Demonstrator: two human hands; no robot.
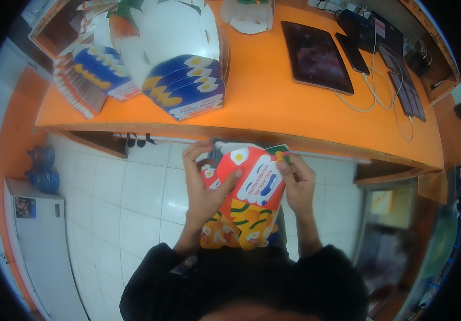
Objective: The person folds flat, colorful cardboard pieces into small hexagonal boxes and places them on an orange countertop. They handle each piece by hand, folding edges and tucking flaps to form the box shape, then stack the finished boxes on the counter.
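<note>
A red and yellow printed paper food box [257,184], with egg and smile pictures on it, is held between my hands over my lap. My left hand [203,184] grips its left side, the thumb pressed on the red panel and the fingers curled around the upper left edge. At the upper right corner my right hand [297,182] pinches a flap with a green edge [278,150]. Its other fingers curl behind the box, partly hidden. White inner card shows along the top edge. I cannot tell how far the box is folded.
An orange desk [262,101] stretches ahead. On it stand nested blue and white boxes [187,88], a stack of flat box blanks [80,85], another white box [249,16], a tablet [317,58], phones [352,52] and loose white cables. Water jugs [43,168] stand at left.
</note>
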